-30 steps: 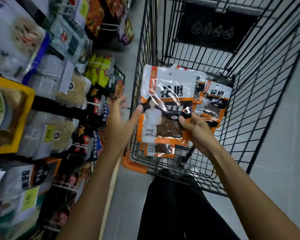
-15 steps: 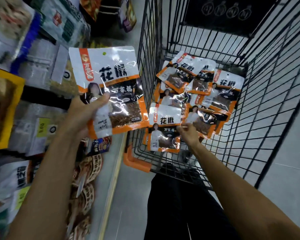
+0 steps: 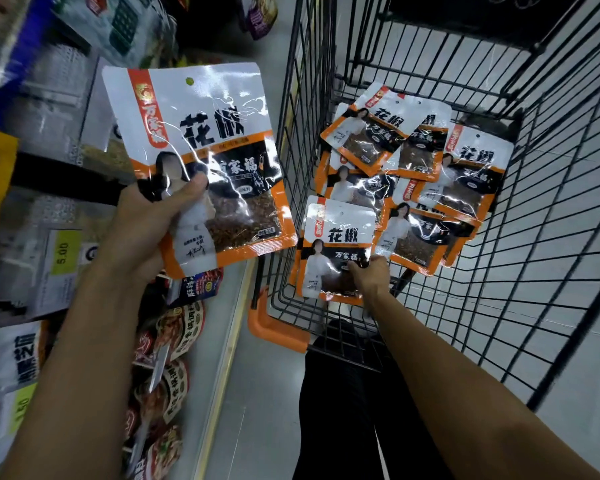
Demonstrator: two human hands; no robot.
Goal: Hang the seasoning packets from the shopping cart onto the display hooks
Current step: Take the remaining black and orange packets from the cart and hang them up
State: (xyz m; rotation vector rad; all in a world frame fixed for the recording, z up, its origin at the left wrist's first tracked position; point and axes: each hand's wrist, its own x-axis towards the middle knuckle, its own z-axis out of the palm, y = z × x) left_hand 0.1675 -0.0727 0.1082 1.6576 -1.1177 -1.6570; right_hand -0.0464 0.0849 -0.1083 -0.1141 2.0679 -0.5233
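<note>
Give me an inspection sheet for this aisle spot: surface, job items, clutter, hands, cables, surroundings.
Surface: wire floor of the shopping cart, seasoning packets lying on it.
Job's things: raised packet outside the cart, beside the shelf; second packet inside the cart; loose pile of packets overlapping behind it.
Clutter: nothing seen.
Grippers: left hand grips the raised packet's lower left part; right hand pinches the second packet's right edge.
Cables: nothing seen.
Surroundings: hanging goods on the shelf at left, yellow price tag, pale floor.
</note>
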